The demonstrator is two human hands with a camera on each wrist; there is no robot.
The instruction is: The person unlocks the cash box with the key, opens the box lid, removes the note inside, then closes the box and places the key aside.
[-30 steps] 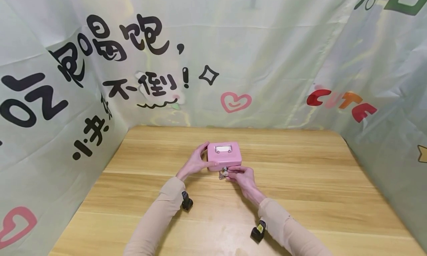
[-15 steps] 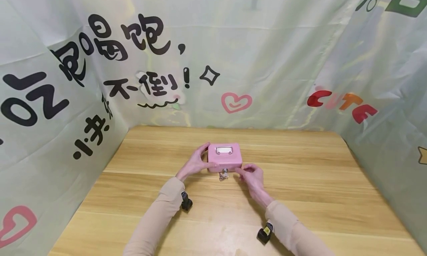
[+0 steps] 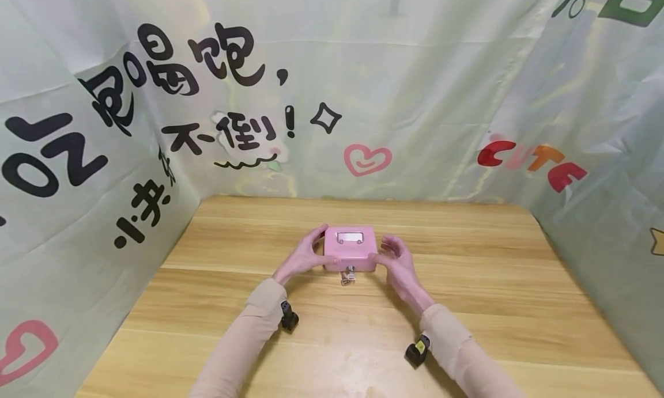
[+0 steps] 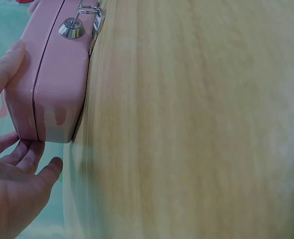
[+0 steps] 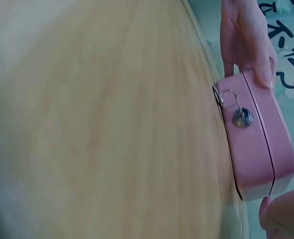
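Note:
A small pink metal cash box [image 3: 350, 250] with a silver lid handle [image 3: 350, 237] stands on the wooden table, its lid down. At its front is a round lock [image 4: 71, 28] with a key in it, and a ring with another key [image 3: 345, 279] hangs below. My left hand [image 3: 306, 254] grips the box's left end, thumb on the front of the lid and fingers around the side. My right hand [image 3: 403, 265] is at the right end, thumb at the front corner; its other fingers are bent loosely, apart from the side. In the right wrist view, that hand is partly cut off.
The wooden table [image 3: 332, 340] ends at a printed cloth [image 3: 415, 98] hung behind it and along both sides. Each wrist carries a small black camera, one on the left [image 3: 289, 317] and one on the right [image 3: 417, 352].
My right hand has let go of the key at the lock and moved right and back to the box's right end. The box has shifted slightly nearer. My left hand keeps its grip.

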